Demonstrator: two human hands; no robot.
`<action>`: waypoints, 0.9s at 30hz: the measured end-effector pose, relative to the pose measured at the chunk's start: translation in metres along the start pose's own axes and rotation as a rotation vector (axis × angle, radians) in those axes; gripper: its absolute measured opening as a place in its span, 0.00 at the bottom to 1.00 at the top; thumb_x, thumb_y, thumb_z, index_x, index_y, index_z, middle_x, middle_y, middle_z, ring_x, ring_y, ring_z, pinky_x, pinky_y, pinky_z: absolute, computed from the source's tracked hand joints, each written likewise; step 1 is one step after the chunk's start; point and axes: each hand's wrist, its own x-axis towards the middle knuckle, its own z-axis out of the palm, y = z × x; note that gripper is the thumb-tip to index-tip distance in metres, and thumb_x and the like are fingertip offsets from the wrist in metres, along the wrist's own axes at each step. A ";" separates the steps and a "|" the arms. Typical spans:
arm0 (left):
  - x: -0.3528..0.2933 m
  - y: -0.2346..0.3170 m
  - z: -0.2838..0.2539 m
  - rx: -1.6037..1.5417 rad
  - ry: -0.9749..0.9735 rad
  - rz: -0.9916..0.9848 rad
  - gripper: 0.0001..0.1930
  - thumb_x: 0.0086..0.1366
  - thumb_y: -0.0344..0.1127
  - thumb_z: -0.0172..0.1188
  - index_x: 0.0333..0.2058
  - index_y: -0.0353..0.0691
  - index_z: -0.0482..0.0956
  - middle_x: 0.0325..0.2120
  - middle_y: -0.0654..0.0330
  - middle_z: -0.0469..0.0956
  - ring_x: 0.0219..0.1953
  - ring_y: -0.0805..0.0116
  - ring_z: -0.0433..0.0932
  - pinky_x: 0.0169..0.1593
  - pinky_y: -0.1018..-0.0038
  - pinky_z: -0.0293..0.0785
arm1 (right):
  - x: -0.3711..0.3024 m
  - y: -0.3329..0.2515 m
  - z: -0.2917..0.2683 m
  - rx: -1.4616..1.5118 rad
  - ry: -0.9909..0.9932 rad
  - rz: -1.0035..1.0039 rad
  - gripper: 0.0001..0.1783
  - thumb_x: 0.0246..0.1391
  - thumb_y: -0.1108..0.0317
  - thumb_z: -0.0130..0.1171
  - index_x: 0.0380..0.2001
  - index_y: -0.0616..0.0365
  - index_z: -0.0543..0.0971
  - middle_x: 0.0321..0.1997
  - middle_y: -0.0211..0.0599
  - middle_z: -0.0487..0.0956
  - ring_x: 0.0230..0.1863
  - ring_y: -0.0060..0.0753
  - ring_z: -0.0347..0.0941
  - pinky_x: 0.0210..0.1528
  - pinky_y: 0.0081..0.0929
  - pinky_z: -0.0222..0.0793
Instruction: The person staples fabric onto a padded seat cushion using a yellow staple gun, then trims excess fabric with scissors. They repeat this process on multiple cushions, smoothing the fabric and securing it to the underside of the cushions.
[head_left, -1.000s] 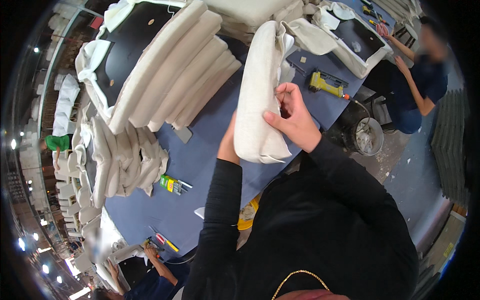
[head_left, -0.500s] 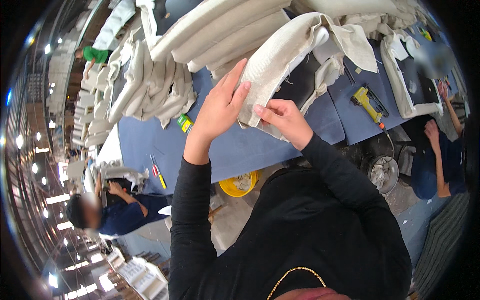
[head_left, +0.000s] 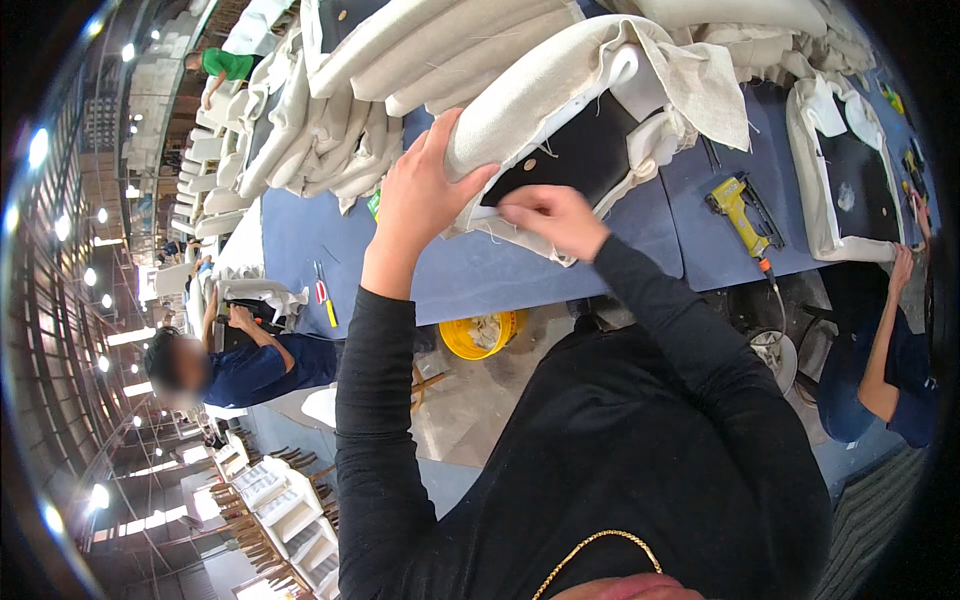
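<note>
An upholstered chair panel [head_left: 548, 75] in beige fabric stands tilted on the blue table, its black backing [head_left: 575, 150] turned toward me. My left hand [head_left: 425, 190] grips the padded left side, thumb over the edge and fingers behind. At the lower corner, my right hand [head_left: 555, 218] is closed, its fingers curled at the inner edge and slightly smeared. Whether it pinches any fabric is hidden. Below that hand hangs a loose fabric flap [head_left: 500, 228]. Another free flap [head_left: 705, 100] droops from the far right corner, with white padding [head_left: 622, 65] showing beside it.
A yellow staple gun [head_left: 740, 215] with a hose lies on the table [head_left: 370, 270] at right. Beige covered panels [head_left: 440, 50] are stacked behind. Scissors [head_left: 321, 292] and a yellow-handled tool lie left; a yellow bucket [head_left: 480, 335] stands below. Co-workers [head_left: 265, 365] work at both sides.
My right hand has let go of the fabric edge it pinched and moved inward over the panel's backing. My left hand shifted slightly; the panel has turned, showing more of its black backing.
</note>
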 end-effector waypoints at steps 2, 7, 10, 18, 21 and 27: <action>0.003 0.005 -0.002 0.029 -0.006 -0.013 0.42 0.59 0.55 0.79 0.69 0.49 0.74 0.52 0.49 0.87 0.51 0.42 0.88 0.51 0.52 0.84 | -0.032 0.054 -0.058 -0.136 0.242 0.108 0.19 0.67 0.57 0.72 0.55 0.56 0.88 0.51 0.37 0.90 0.51 0.30 0.85 0.56 0.32 0.80; 0.007 0.014 -0.003 0.030 -0.029 -0.058 0.43 0.59 0.50 0.80 0.71 0.45 0.73 0.54 0.44 0.86 0.55 0.41 0.86 0.57 0.54 0.82 | -0.162 0.147 -0.221 -1.253 0.891 0.316 0.35 0.48 0.76 0.72 0.62 0.51 0.75 0.67 0.50 0.74 0.72 0.60 0.68 0.73 0.53 0.65; 0.006 0.014 -0.004 0.023 -0.053 -0.068 0.45 0.59 0.48 0.81 0.72 0.46 0.72 0.59 0.45 0.84 0.58 0.42 0.85 0.59 0.54 0.81 | -0.183 0.148 -0.245 -1.348 0.847 0.358 0.38 0.46 0.81 0.70 0.64 0.53 0.73 0.70 0.50 0.71 0.74 0.60 0.65 0.74 0.52 0.66; 0.015 -0.005 -0.005 0.040 -0.017 0.200 0.48 0.59 0.43 0.80 0.75 0.42 0.67 0.67 0.45 0.77 0.64 0.42 0.80 0.65 0.55 0.77 | -0.179 0.149 -0.295 -1.215 0.784 0.662 0.45 0.48 0.77 0.70 0.69 0.45 0.65 0.55 0.55 0.84 0.59 0.68 0.81 0.61 0.57 0.76; 0.029 -0.001 -0.005 0.041 -0.015 0.240 0.45 0.62 0.48 0.78 0.73 0.39 0.69 0.65 0.43 0.79 0.63 0.43 0.80 0.65 0.54 0.76 | -0.173 0.139 -0.314 -1.001 0.786 0.679 0.44 0.48 0.71 0.74 0.69 0.52 0.68 0.50 0.62 0.86 0.58 0.70 0.82 0.59 0.58 0.78; 0.056 -0.025 -0.009 -0.153 -0.107 -0.009 0.33 0.76 0.61 0.62 0.62 0.35 0.80 0.51 0.44 0.86 0.56 0.42 0.84 0.59 0.57 0.78 | -0.091 -0.014 -0.153 0.014 0.404 0.484 0.28 0.57 0.71 0.76 0.61 0.62 0.80 0.55 0.43 0.89 0.57 0.38 0.87 0.64 0.36 0.80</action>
